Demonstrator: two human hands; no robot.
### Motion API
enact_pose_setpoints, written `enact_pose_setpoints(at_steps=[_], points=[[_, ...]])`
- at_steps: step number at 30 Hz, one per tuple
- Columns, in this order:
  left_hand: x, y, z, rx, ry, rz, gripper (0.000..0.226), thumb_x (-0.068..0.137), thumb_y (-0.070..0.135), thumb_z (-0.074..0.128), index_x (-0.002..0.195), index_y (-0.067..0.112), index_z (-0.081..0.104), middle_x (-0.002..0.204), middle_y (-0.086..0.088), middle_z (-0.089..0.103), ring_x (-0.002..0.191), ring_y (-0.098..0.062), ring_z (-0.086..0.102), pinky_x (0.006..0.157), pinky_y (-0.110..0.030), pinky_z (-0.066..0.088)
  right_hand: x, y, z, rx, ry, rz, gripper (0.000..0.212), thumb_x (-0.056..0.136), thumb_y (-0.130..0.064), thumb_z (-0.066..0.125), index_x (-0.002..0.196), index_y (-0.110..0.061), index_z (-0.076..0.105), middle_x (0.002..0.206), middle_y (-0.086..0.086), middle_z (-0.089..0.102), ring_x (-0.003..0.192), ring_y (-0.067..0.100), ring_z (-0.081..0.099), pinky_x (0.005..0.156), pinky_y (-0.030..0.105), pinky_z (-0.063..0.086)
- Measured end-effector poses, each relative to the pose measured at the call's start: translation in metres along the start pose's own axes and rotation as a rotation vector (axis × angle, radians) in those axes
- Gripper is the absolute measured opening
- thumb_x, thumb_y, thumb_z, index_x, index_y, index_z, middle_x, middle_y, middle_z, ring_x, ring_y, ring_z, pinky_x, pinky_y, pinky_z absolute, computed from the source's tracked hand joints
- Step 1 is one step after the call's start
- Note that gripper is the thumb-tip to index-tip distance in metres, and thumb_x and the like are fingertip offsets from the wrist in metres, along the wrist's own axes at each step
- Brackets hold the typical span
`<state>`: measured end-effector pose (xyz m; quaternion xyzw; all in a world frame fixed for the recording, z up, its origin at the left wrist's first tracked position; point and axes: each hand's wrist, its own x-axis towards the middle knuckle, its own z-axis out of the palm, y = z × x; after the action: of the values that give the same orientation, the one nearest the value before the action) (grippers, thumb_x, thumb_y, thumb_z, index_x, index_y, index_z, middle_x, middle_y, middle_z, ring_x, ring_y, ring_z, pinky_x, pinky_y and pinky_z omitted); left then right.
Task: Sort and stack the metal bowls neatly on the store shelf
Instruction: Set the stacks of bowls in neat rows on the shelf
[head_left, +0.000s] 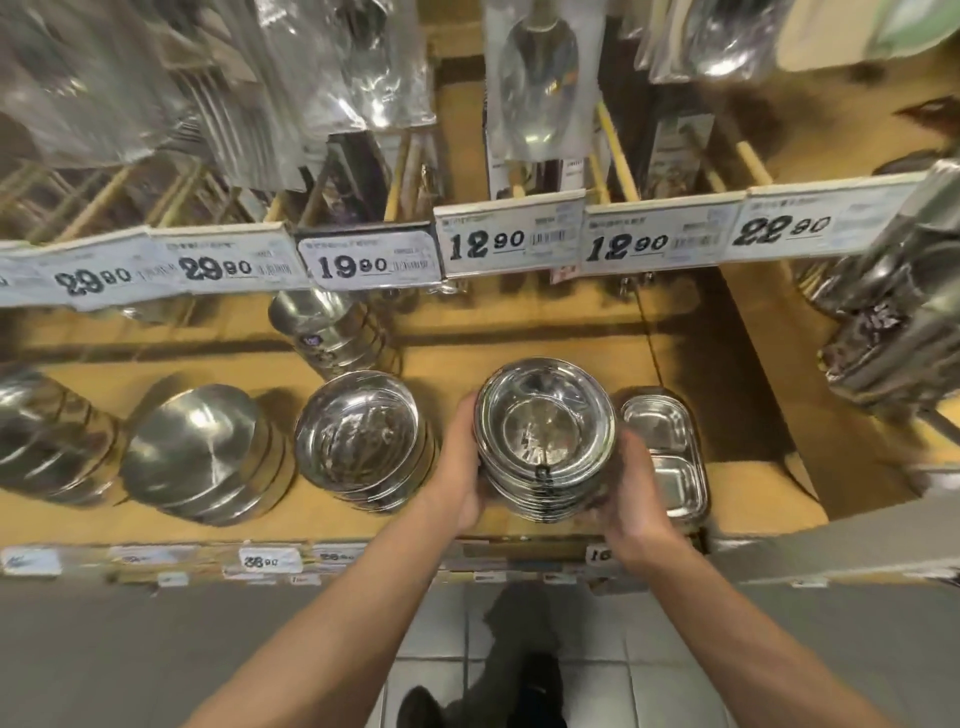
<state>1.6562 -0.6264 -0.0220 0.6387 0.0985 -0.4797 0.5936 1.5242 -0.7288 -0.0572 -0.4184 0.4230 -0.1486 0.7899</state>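
Bowl stack (545, 447) between bowl pile (363, 441), tray (670, 457).

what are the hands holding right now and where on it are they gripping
Both hands hold one stack of metal bowls by its sides: the left hand cups the left side, the right hand the right side, below the top rim.

floor (597, 670): pale grey tiles | shelving (519, 322): yellow-brown wood | price labels (511, 239): white

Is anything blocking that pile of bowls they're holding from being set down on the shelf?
Nothing visible does. Both hands hold the stack of bowls over bare shelf, between another bowl stack and a divided tray.
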Motion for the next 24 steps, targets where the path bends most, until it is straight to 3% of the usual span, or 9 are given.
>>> enact_pose_setpoints(at_steps=[3,6,8,11,14,19,21,23,24], points=[[0.000,0.001,-0.001,0.005,-0.031,-0.017,0.062,0.082,0.080,0.042,0.101,0.035,0.079,0.100,-0.001,0.080,0.111,-0.030,0.065,0.089,-0.048,0.054,-0.003,-0.002,0.000,0.001,-0.015,0.000,0.054,0.103,-0.055,0.028,0.132,-0.022,0.059,0.129,0.007,0.067,0.123,0.028,0.060,0.096,0.056,0.052],[-0.005,0.005,-0.003,-0.018,-0.067,-0.050,0.067,0.081,0.082,0.045,0.114,0.032,0.075,0.110,-0.006,0.077,0.110,-0.033,0.066,0.082,-0.052,0.059,-0.009,-0.007,0.001,-0.013,-0.019,0.002,0.052,0.101,-0.058,0.031,0.131,-0.026,0.058,0.130,0.004,0.066,0.123,0.027,0.057,0.097,0.061,0.049],[-0.012,0.008,-0.005,-0.054,-0.056,-0.058,0.066,0.082,0.081,0.045,0.112,0.031,0.074,0.105,-0.004,0.077,0.105,-0.029,0.066,0.070,-0.044,0.061,-0.015,-0.013,0.002,-0.015,-0.003,0.018,0.049,0.099,-0.059,0.036,0.130,-0.029,0.059,0.130,0.003,0.065,0.122,0.027,0.057,0.096,0.062,0.049],[-0.025,0.010,-0.008,-0.083,-0.027,-0.031,0.054,0.090,0.073,0.047,0.112,0.030,0.072,0.109,0.000,0.071,0.102,-0.020,0.063,0.069,-0.037,0.054,-0.024,-0.021,0.003,-0.054,0.045,0.039,0.045,0.096,-0.059,0.043,0.127,-0.032,0.061,0.129,0.001,0.064,0.121,0.026,0.056,0.099,0.057,0.048],[-0.043,0.008,-0.012,-0.059,-0.045,-0.006,0.047,0.096,0.063,0.048,0.118,0.028,0.068,0.111,0.003,0.069,0.104,-0.014,0.060,0.081,-0.035,0.052,-0.042,-0.027,0.005,-0.095,0.071,0.040,0.038,0.096,-0.057,0.047,0.121,-0.035,0.064,0.127,-0.004,0.065,0.119,0.020,0.056,0.100,0.051,0.048],[-0.081,-0.001,-0.044,0.057,-0.071,-0.017,0.018,0.101,0.027,0.055,0.091,0.018,0.068,0.089,0.000,0.069,0.096,-0.020,0.063,0.097,-0.040,0.054,-0.086,-0.034,0.019,-0.220,0.110,-0.145,0.025,0.098,-0.048,0.048,0.101,-0.040,0.072,0.106,-0.011,0.073,0.109,0.014,0.062,0.083,0.039,0.054],[-0.093,-0.001,-0.066,0.108,-0.119,0.001,0.014,0.099,0.021,0.059,0.093,0.014,0.070,0.079,0.001,0.074,0.083,-0.016,0.068,0.076,-0.031,0.058,-0.103,-0.028,0.028,-0.276,0.148,-0.231,0.025,0.097,-0.049,0.050,0.111,-0.039,0.069,0.114,-0.015,0.069,0.114,0.011,0.059,0.094,0.039,0.050],[-0.106,0.004,-0.094,0.141,-0.135,0.017,0.013,0.097,0.020,0.061,0.089,0.015,0.070,0.067,0.004,0.072,0.060,-0.009,0.067,0.052,-0.022,0.051,-0.117,-0.017,0.038,-0.289,0.225,-0.301,0.027,0.096,-0.048,0.055,0.120,-0.040,0.063,0.122,-0.020,0.062,0.119,0.007,0.054,0.098,0.036,0.046],[-0.110,0.008,-0.109,0.153,-0.129,0.026,0.013,0.097,0.020,0.061,0.091,0.014,0.071,0.067,0.004,0.073,0.055,-0.008,0.066,0.048,-0.020,0.050,-0.122,-0.011,0.043,-0.300,0.255,-0.327,0.029,0.096,-0.046,0.056,0.124,-0.040,0.061,0.122,-0.023,0.059,0.121,0.007,0.053,0.100,0.036,0.046]])
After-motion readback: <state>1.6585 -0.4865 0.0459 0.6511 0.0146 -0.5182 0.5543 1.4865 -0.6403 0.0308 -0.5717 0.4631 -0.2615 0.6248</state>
